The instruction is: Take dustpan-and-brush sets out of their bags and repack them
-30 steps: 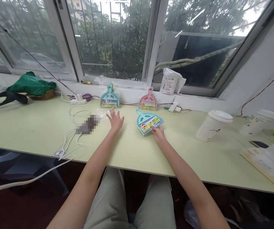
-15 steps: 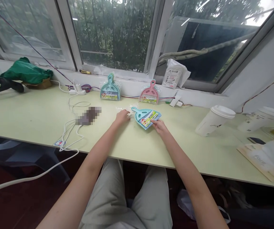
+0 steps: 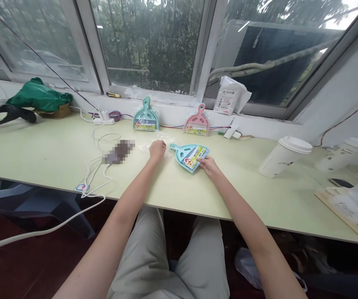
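Note:
My right hand (image 3: 209,165) grips the broad edge of a teal dustpan (image 3: 179,152), thumb on top of its printed label (image 3: 194,156). A small brush with blue bristles lies nested in the pan, partly covered by the label. The pan's handle points left, toward my left hand (image 3: 158,150). That hand is closed on a crumpled clear plastic bag (image 3: 146,145), which spreads over the table behind the fingers and is hard to make out. A gap separates my left hand from the dustpan handle.
Wrapped teal dustpan sets (image 3: 145,114) and pink ones (image 3: 197,120) lean against the window wall. White cables (image 3: 89,176) and a blurred-out object (image 3: 118,152) lie left. Lidded paper cups (image 3: 285,157) and a tissue pack (image 3: 344,205) are at right.
My left hand has moved slightly left, away from the dustpan handle, with the clear bag. The dustpan stays in my right hand, nearly in place.

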The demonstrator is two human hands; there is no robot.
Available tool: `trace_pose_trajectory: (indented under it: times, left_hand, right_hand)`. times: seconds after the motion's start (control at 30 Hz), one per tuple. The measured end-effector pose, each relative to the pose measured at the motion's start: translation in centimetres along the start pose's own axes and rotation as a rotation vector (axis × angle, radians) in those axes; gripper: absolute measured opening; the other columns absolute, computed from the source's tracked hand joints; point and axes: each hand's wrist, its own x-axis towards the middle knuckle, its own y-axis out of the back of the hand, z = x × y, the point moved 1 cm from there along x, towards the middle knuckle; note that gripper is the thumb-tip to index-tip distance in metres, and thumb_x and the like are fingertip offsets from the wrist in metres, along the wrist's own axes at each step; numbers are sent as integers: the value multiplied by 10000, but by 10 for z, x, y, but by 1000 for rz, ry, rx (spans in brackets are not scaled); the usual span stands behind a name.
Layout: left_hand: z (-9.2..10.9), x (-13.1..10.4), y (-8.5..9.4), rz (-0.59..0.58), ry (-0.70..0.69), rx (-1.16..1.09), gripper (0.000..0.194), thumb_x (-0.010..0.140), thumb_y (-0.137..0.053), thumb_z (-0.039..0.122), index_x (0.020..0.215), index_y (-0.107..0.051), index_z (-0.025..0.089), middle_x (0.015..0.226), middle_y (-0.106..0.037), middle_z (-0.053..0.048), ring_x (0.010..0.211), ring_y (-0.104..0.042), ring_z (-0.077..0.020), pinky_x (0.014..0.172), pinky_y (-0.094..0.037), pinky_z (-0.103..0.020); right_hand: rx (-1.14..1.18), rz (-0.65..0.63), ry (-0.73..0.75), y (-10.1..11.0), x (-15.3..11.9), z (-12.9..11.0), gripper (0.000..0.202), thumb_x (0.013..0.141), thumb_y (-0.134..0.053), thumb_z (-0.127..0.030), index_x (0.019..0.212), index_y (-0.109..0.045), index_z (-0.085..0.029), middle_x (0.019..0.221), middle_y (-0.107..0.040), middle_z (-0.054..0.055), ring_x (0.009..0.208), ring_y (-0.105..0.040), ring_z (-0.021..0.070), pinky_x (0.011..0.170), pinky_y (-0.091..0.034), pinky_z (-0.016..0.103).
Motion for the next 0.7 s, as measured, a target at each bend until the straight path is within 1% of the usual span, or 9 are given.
trace_pose_trajectory:
  times: [0.07,0.13,0.23,0.3,0.37,0.47,0.57,0.63,0.7]
  left_hand:
    - [11,-4,0,15,-57,-57,205,859,-481,208,870,-686,227,949,-651,-89,962,-566,-250,782,-444,-340]
    - [22,-9,0,26,-128,-114,185,868,-493,233,882,-677,231,922,-650,-71,948,-569,-237,773,-439,-330]
    - [36,-14,-1,-31,-243,-179,149,859,-525,247,896,-669,237,896,-652,-44,900,-583,-213,749,-432,-310]
    - [43,-17,-1,-80,-307,-199,137,853,-539,247,902,-667,240,880,-655,-29,847,-591,-196,728,-427,-300]
    - [47,-19,1,-68,-337,-195,140,860,-535,256,909,-665,243,871,-656,-28,844,-593,-196,721,-424,-299]
    - [44,-18,5,26,-278,-145,165,879,-505,260,905,-666,242,878,-656,-50,925,-584,-221,742,-425,-306]
    - [34,-13,8,88,-159,-100,190,886,-481,251,894,-671,239,883,-655,-68,946,-578,-236,748,-427,-312]
    - [28,-10,8,105,-104,-108,194,880,-482,249,889,-675,237,882,-658,-66,922,-583,-232,744,-428,-311]
    - [25,-7,7,94,-94,-144,184,867,-497,251,880,-679,233,870,-662,-56,883,-590,-218,747,-430,-307]
  right_hand:
    - [10,-11,27,-6,-3,1,212,684,-687,28,827,-660,-126,843,-744,53,819,-717,192,872,-586,381]
    - [7,-54,51,-11,-7,0,237,676,-705,14,860,-665,-129,871,-745,58,828,-717,196,872,-585,385]
    - [-31,-112,84,-16,-10,-1,249,662,-748,-34,877,-670,-134,892,-744,65,822,-716,197,848,-592,377]
    - [-46,-98,107,-17,-10,-2,249,650,-768,-59,864,-667,-137,882,-743,62,811,-714,195,828,-597,370]
    - [-28,-33,127,-17,-10,-3,243,646,-770,-61,846,-658,-141,855,-740,52,796,-713,189,815,-602,365]
    - [37,83,174,-14,-9,-6,222,660,-752,-56,824,-639,-154,821,-732,31,790,-710,179,822,-603,352]
    - [78,139,230,-8,-9,-11,223,664,-746,-60,819,-624,-165,820,-727,23,823,-709,186,836,-602,354]
    - [55,118,225,-5,-9,-14,227,651,-755,-62,806,-623,-163,814,-728,28,829,-709,195,835,-602,367]
    - [-5,32,181,-5,-9,-16,232,634,-772,-68,800,-637,-156,813,-732,40,812,-710,200,828,-602,378]
